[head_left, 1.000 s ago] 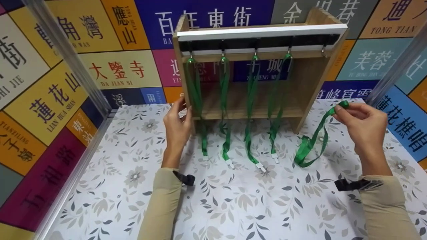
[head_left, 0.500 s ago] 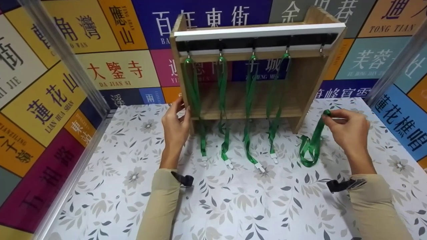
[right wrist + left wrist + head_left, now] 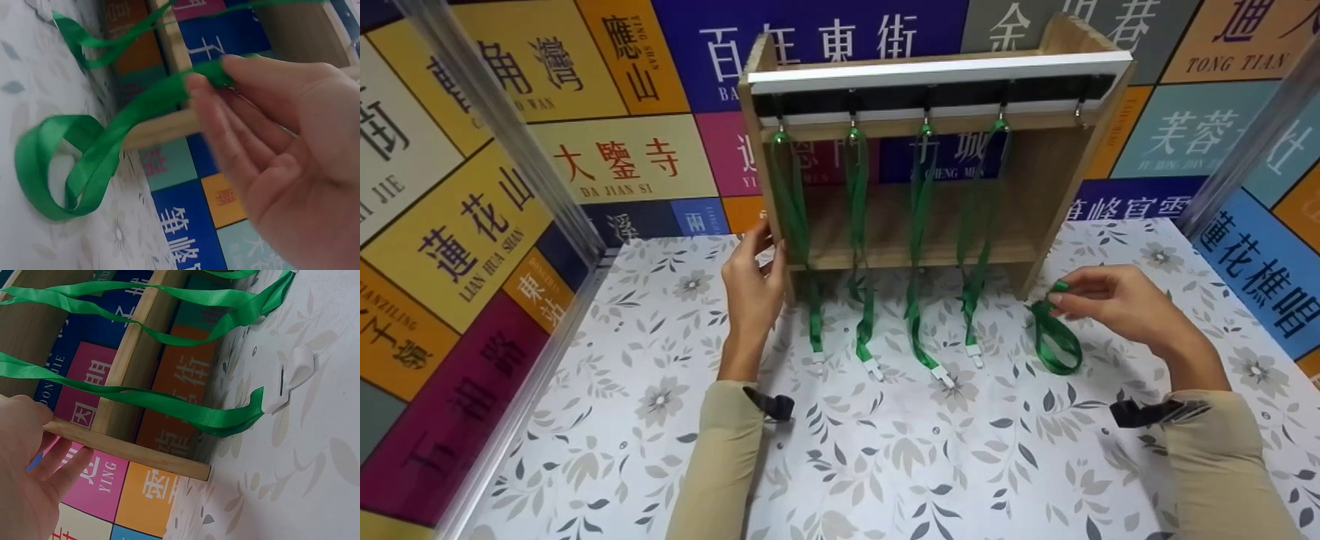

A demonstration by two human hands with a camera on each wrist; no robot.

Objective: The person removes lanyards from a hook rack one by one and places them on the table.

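A green lanyard (image 3: 1057, 366) is pinched at its upper end between the thumb and fingers of my right hand (image 3: 1125, 304). Its lower part lies looped on the table, as the right wrist view also shows with the ribbon (image 3: 27, 169). My left hand (image 3: 751, 281) holds the left side panel of a wooden rack (image 3: 1057, 172), with the thumb in front and fingers behind. Several green lanyards (image 3: 921, 202) hang from the rack's hooks, their white clips (image 3: 277, 391) at the bottom resting on the table. The rightmost hook (image 3: 1080, 116) carries no lanyard.
The rack stands at the back of a table with a flowered cover (image 3: 870, 465). Behind it is a wall (image 3: 622, 165) of coloured sign panels. Clear upright posts (image 3: 502, 112) stand at both sides.
My right hand has moved left and down towards the rack's right leg, bringing the lanyard's pinched end along. The lanyard's loop has bunched up. My left hand stays on the side panel.
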